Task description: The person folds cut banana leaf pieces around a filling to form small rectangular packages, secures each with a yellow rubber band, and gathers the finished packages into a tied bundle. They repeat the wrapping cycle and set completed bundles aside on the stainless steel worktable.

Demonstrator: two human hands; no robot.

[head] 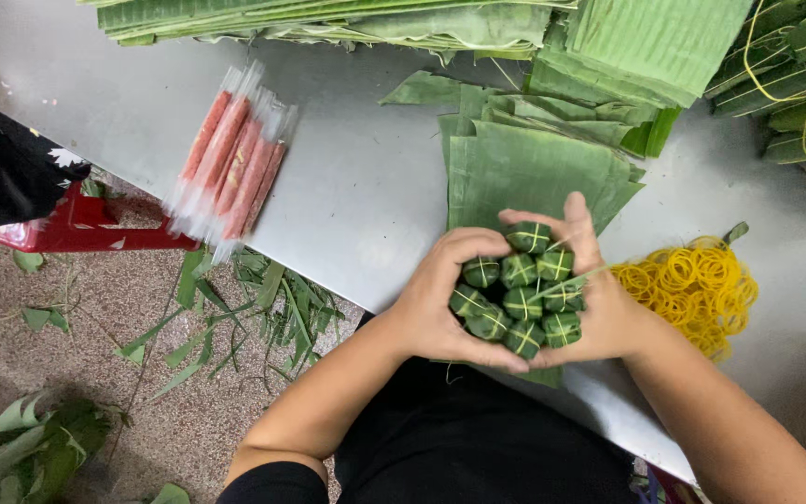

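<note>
Both hands cup a cluster of several small green leaf-wrapped parcels, each tied crosswise with a yellow band. My left hand curls around the cluster's left side, and my right hand closes around its right side and top. The bundle is held over a stack of cut banana leaf sheets that lies on the grey metal table.
A heap of yellow rubber bands lies just right of the hands. Clear-wrapped pink sausage sticks lie at the table's left edge. Stacked and bundled banana leaves line the far side. Leaf scraps litter the floor beside a red stool.
</note>
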